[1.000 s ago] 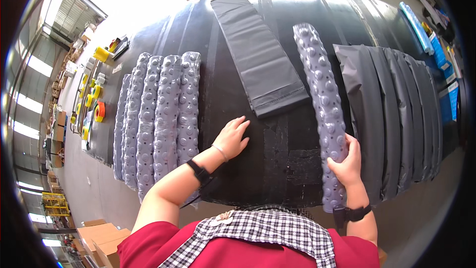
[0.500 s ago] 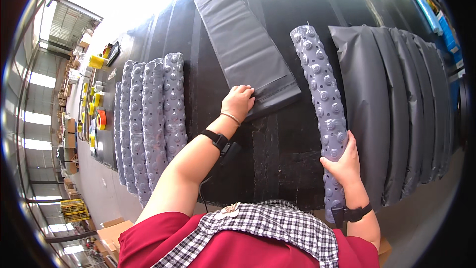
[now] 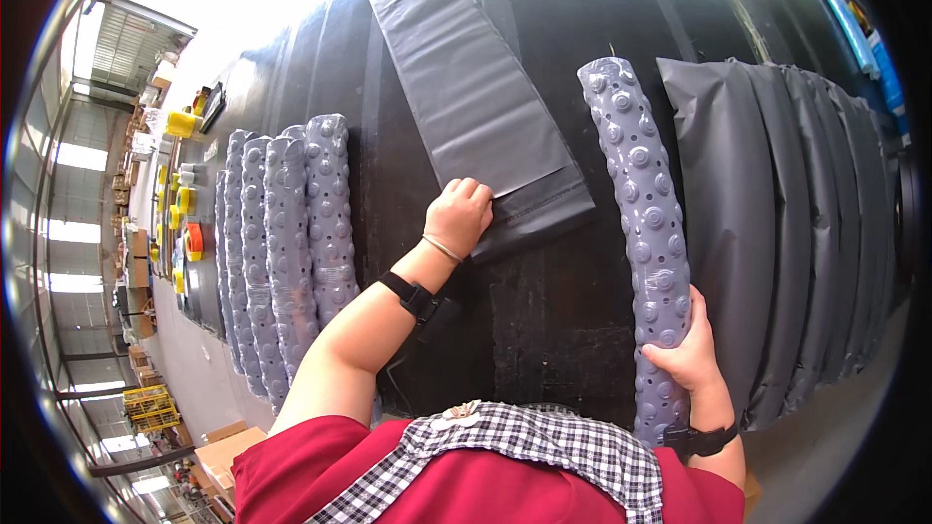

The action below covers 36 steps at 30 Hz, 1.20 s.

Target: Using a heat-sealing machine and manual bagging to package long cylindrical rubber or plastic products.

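While fingers of left hand (image 3: 460,220) pinch flat bag (image 3: 476,87) mid-bench (image 3: 539,320), right hand (image 3: 687,344) grasps single roll (image 3: 636,184), unbagged, reaching near edge. Plump bags (image 3: 723,194) toward right edge look done; bare rolls (image 3: 282,243) toward left edge seemingly pending.

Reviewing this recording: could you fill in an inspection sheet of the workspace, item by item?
Surface: black tabletop, strips and scuffs showing.
Items in hand: flat gray bag; wrapped studded roll.
Clutter: row of similar rolls at left, plump gray packages at right, yellow tape rolls far left.
Hands: left hand at the bag's near end; right hand gripping the roll's near part.
Cables: possibly a thin dark cord by the left forearm; indistinct.
Surroundings: cardboard boxes, yellow crate.
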### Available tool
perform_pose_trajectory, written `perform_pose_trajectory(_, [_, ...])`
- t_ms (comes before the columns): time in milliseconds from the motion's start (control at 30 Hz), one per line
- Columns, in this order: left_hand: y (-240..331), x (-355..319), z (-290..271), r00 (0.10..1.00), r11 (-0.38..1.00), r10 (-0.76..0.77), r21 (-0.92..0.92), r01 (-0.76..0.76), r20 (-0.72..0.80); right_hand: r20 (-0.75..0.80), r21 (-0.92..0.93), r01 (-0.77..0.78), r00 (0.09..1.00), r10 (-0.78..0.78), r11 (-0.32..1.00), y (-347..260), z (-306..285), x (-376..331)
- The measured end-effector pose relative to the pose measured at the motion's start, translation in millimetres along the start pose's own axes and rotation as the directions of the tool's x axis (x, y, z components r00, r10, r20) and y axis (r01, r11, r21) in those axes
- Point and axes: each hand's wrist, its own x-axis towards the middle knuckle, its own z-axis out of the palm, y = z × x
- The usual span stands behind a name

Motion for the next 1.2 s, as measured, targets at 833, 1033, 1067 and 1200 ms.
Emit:
perform_pose_trajectory(833, [9,8,-45,0.884,0.973,-0.196,-0.194,0.122,-0.425,0.051,-0.435,0.063,0.998,-0.045,0.898,-31,63,-99])
perform_pose_trajectory(1033, [-13,-7,25,0.421,-0.007,-0.809,-0.723,0.691,0.410,0.061,-0.426,0.124,0.992,-0.109,0.896,-59,98,-53])
perform_pose_trajectory(1067, [-12,-2,25,0.542,0.260,-0.791,-0.645,0.718,0.285,0.048,-0.424,0.124,0.992,-0.114,0.897,-63,107,-41])
perform_pose_trajectory(1200, [-40,18,22,0.748,0.671,-0.664,-0.435,0.600,0.006,0.052,-0.473,0.103,0.995,-0.089,0.875,-104,157,16])
